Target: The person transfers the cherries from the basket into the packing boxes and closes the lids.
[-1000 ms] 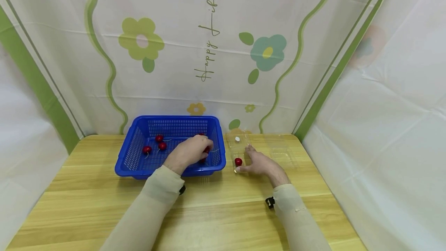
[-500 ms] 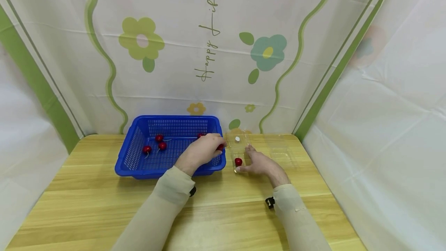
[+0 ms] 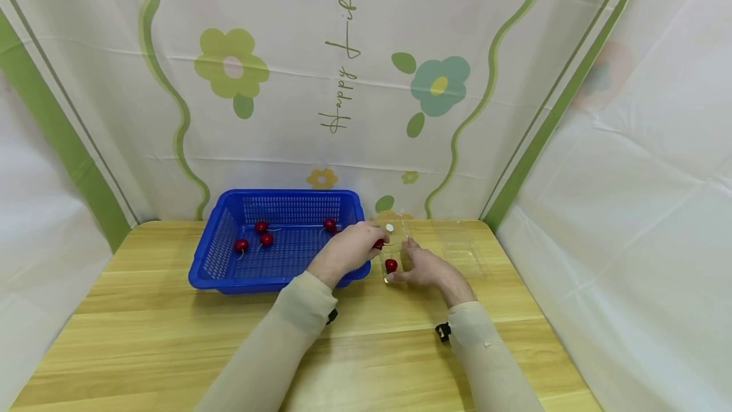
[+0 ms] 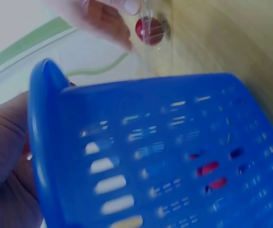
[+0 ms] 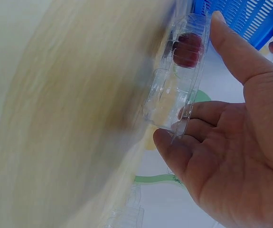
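Observation:
My left hand [image 3: 350, 250] pinches a red cherry [image 3: 379, 244] with a thin stem, just past the right rim of the blue basket [image 3: 229, 283]. Close beside it lies a clear plastic box [image 5: 169, 102], with one cherry [image 3: 391, 266] in its near part. My right hand [image 3: 426, 267] holds this box from the right, thumb at the near end and fingers at the far side. Several cherries [image 3: 266, 240] lie in the basket. In the left wrist view, the basket wall [image 4: 112, 109] hides most of the left hand's fingers.
A second clear plastic container [image 3: 464, 253] stands on the wooden table [image 3: 377, 361] to the right. Behind the table hangs a white cloth [image 3: 286, 132] printed with flowers. A white round spot [image 3: 389, 228] shows at the first box's far part.
My left hand has lifted a cherry from the right side of the basket and carried it right, over the rim to the clear box. My right hand has stayed in place.

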### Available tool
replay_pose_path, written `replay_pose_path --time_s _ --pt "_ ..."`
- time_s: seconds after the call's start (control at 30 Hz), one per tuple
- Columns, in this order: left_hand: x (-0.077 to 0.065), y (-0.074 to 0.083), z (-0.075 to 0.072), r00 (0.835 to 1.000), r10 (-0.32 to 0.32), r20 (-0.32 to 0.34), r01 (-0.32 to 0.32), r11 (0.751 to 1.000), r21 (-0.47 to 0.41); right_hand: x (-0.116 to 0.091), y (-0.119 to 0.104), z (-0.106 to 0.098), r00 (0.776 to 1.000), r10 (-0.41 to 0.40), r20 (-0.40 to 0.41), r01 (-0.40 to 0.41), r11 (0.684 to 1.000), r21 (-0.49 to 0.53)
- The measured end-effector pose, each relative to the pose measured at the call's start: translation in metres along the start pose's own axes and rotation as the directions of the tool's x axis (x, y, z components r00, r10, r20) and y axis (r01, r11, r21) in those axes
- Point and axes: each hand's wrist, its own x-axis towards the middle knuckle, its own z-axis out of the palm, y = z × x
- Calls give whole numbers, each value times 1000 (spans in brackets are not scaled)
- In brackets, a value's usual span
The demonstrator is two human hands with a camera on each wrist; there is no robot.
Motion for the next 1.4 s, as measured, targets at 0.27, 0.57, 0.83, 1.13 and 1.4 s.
replay_pose_path --time_s 0.27,0.57,0.83,1.13,1.4 --pt "17 5 13 999 16 30 -18 998 62 0 0 -1 1000 -18 1 18 1000 -8" --pt "34 8 26 996 5 84 -17 989 150 1 1 -1 1000 -28 -4 28 1000 3" --pt "44 5 37 993 -18 116 -2 986 168 0 1 -1 999 -35 -11 35 999 8" --pt "48 9 36 984 -86 157 64 988 143 -1 0 -1 999 -31 -24 32 999 26" --pt "46 7 33 986 -67 150 44 988 149 -1 1 -1 999 -41 -26 42 999 14"
